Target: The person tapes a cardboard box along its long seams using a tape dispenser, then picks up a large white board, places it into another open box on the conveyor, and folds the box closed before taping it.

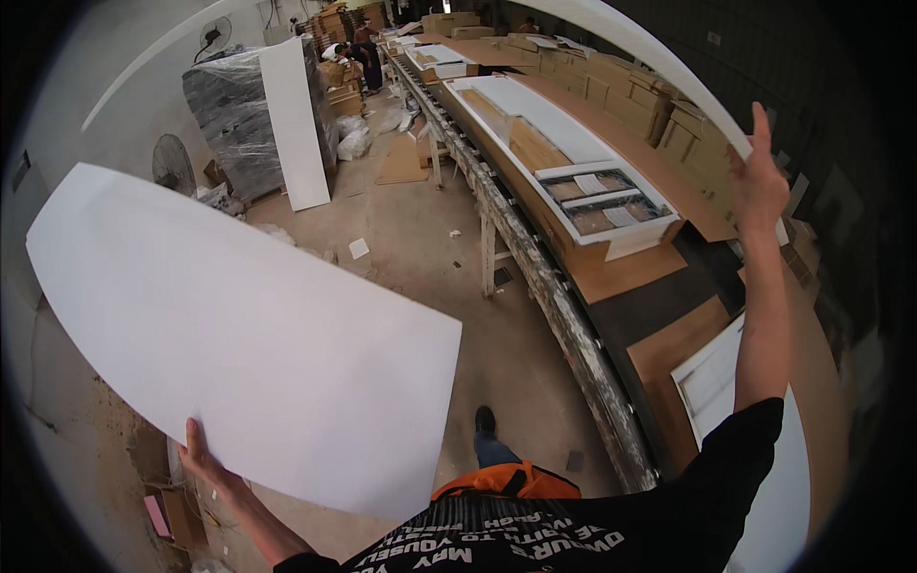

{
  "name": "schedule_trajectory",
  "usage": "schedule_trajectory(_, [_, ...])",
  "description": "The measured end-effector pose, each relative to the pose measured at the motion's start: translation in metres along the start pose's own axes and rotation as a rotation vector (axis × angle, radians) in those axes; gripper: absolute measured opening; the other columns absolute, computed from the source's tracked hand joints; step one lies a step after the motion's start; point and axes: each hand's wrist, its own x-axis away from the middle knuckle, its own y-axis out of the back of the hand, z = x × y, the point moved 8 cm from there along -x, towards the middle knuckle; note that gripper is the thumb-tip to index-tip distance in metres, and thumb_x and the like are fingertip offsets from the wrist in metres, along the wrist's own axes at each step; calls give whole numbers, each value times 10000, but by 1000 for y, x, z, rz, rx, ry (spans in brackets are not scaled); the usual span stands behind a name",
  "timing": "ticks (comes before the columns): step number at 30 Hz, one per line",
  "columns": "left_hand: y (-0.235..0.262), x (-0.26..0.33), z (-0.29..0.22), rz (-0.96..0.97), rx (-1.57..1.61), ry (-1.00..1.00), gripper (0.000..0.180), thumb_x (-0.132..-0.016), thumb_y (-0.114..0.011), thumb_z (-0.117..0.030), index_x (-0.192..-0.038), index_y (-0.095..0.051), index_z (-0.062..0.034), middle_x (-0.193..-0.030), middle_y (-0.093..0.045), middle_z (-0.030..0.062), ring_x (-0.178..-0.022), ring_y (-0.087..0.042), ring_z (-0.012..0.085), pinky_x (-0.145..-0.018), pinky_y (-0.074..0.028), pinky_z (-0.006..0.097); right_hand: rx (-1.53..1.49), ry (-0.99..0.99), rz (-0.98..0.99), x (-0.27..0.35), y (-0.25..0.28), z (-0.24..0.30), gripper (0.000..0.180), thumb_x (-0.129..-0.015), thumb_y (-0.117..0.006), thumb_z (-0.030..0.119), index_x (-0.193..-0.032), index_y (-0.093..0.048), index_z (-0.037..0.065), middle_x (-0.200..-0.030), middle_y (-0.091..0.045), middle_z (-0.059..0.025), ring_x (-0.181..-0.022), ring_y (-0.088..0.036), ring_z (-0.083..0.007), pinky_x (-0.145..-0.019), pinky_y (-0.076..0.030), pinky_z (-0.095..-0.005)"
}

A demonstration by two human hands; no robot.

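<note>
My left hand (pixel 202 458) grips the near edge of a large white foam sheet (pixel 239 325) that spreads out to my left over the floor. My right hand (pixel 759 181) is raised high and holds the edge of a second long white sheet (pixel 659 62), which arcs overhead from the upper left to the right. Below my right arm runs a long conveyor line (pixel 564 306) with an open cardboard box (pixel 592 205) lined with white foam and holding flat packed parts.
A white panel (pixel 294 124) leans against a plastic-wrapped pallet (pixel 229 119) at the back left, next to a standing fan (pixel 172 164). Stacked cardboard boxes (pixel 630 100) line the far side. A person (pixel 365 53) works far off. Another white-lined box (pixel 726 382) lies at lower right.
</note>
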Motion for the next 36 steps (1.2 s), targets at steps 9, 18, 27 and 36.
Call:
schedule_trajectory(9, [-111, -106, 69, -107, 8, -31, 510, -857, -608, -261, -1251, -504, 44, -1141, -589, 188, -987, -622, 307, -837, -557, 440, 43, 297, 717, 136, -387, 170, 784, -785, -561, 0, -1493, -234, 86, -1435, -423, -176, -1169, -445, -538, -1004, -397, -528])
schedule_trajectory(18, [-224, -253, 141, -109, -7, -185, 401, -845, -600, -271, -1146, -603, -7, -1133, -595, 158, -1020, -608, 281, -869, -541, 435, 216, -95, 1140, 223, -551, 143, 764, -818, -545, 27, -1502, -208, 73, -1501, -317, -194, -1187, -416, -554, -1044, -330, -576])
schedule_trajectory(27, [-464, -432, 256, 34, 105, -10, 480, -816, -651, -254, -1178, -510, 28, -1039, -588, 145, -891, -623, 260, -754, -549, 394, 221, -28, 1374, 288, -565, 161, 882, -725, -622, 5, -1506, -231, 132, -1523, -311, -132, -1310, -354, -460, -1109, -297, -499])
schedule_trajectory(36, [-667, -544, 378, 288, 127, 94, 650, -802, -655, -302, -1272, -436, 90, -1008, -586, 217, -817, -635, 276, -673, -557, 369, -823, -955, 960, 182, -613, 283, 1133, -592, -881, 256, -1507, -231, 101, -1439, -398, -247, -1221, -509, -383, -1050, -402, -467])
